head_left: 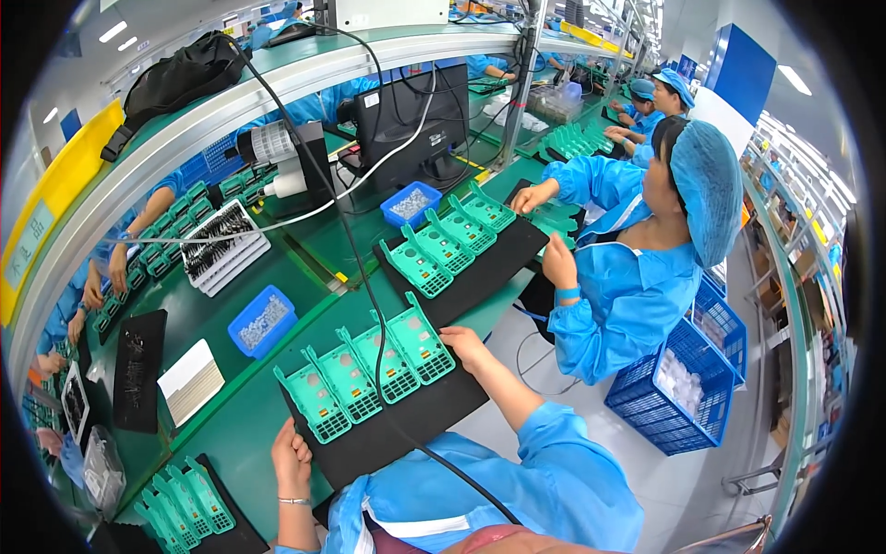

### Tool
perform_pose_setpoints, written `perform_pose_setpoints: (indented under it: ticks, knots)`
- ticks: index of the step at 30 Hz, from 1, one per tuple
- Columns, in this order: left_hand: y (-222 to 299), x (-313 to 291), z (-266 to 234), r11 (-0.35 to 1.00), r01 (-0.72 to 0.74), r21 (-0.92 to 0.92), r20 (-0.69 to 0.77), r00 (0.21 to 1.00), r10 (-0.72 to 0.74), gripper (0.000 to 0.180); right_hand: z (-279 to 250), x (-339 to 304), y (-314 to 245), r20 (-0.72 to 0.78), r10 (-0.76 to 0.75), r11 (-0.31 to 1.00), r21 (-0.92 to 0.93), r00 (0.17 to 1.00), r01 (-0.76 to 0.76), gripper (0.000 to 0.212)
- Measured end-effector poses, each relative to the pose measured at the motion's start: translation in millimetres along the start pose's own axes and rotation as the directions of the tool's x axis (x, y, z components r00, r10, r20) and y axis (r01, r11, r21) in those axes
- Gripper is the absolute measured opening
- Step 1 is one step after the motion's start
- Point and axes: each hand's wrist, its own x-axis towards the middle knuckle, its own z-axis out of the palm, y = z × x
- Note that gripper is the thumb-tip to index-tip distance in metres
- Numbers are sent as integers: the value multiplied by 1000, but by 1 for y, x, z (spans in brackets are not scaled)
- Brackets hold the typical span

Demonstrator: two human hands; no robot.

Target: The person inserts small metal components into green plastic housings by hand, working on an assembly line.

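A black mat (434,410) lies in front of me at the bench edge, with several green plastic housings (356,380) standing side by side on it. Each has a grid of openings at its near end and a narrow tab at its far end. My left hand (292,454) is closed at the mat's left edge, fingers curled. At the far right corner, my right hand (465,347) grips the mat edge, close beside the rightmost housing (421,349). A black cable hangs across the view in front of the housings.
Another black mat (503,260) carries similar housings, beside a co-worker (637,249) in blue at my right. Blue bins (262,320) of small clear parts, a white tray (224,247) and a monitor (413,125) stand on the bench. A blue crate (669,406) sits on the floor.
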Motion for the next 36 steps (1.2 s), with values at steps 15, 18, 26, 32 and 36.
perform_pose_setpoints:
  ticks: [15, 18, 26, 32, 36]
  knots:
    - [4, -2, -2, 999, 39, -25, 1, 999, -39, 33, 2, 6, 17, 32, -32, 999, 14, 999, 32, 33]
    - [4, -3, -4, 999, 35, -42, 4, 999, -34, 34, 9, 3, 12, 41, -29, 1000, 12, 999, 29, 31]
    - [5, -2, -4, 999, 37, -35, -9, 999, -38, 34, 13, -14, 5, 27, 2, 1000, 30, 1000, -3, 35]
    - [5, -3, -12, 999, 21, -42, -19, 1000, -22, 32, 11, 0, 18, 101, -26, 999, 25, 995, 24, 38]
    - [6, 0, -1, 997, 46, -64, -13, 999, -47, 31, 0, 27, 27, 82, -102, 995, 15, 991, 101, 32]
